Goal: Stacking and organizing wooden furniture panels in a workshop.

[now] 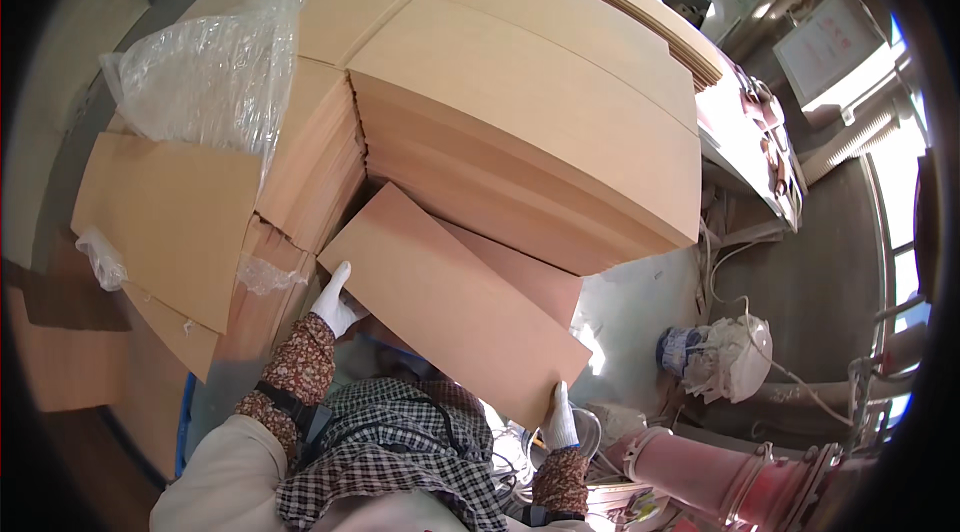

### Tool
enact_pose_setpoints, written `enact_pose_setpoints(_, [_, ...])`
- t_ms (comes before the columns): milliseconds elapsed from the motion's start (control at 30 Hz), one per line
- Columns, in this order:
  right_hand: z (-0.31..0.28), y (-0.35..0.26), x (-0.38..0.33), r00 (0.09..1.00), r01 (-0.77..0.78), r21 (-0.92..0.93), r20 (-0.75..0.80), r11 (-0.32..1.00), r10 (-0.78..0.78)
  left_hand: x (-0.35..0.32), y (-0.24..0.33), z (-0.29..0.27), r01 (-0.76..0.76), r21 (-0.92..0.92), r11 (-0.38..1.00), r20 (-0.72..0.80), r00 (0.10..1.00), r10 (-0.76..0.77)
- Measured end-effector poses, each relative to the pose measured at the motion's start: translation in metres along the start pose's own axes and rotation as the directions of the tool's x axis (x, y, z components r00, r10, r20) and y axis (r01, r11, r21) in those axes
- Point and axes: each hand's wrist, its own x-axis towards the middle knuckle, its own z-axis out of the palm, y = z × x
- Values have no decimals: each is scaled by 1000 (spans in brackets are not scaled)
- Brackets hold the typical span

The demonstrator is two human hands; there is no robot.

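Observation:
A flat, tan rectangular board (pixel 455 307) slants across in front of me, its far left corner raised toward the stacks. My left hand (pixel 338 307), in a white glove, grips its left end with the thumb on top and the fingers out of sight underneath. At the near right corner, my right hand (pixel 562 422), also gloved, holds the edge with its thumb on the face. Just beyond lies another reddish-tan board (pixel 520 267), partly covered by the one I hold.
A tall stack of boards (pixel 530 82) rises ahead. Clear plastic wrap (pixel 210 72) and loose sheets (pixel 170 217) lie on the stacks at left. To the right are a white bundle (pixel 735 357) on the floor, a trailing cable (pixel 715 267) and a thick reddish pipe (pixel 700 472).

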Motion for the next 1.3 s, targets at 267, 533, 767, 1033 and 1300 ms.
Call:
enact_pose_setpoints(267, [19,8,68,999,-32,191,17,981,29,2,6,-23,-75,-57,996,-71,995,71])
enact_pose_setpoints(533, [5,-3,67,997,-68,-2,31,998,68,-41,-37,-85,-100,-203,974,-36,995,94])
enact_pose_setpoints(767, [-74,-48,55,984,-117,134,150,984,96,-50,-82,-91,-102,-331,938,8,994,111])
enact_pose_setpoints(1033, [-60,-88,94,999,-6,-5,51,1000,6,-29,-36,-39,-251,392,885,202,962,183])
enact_pose_setpoints(1300, [6,-107,107,990,15,-214,139,977,15,-21,-55,-5,40,782,622,-116,990,82])
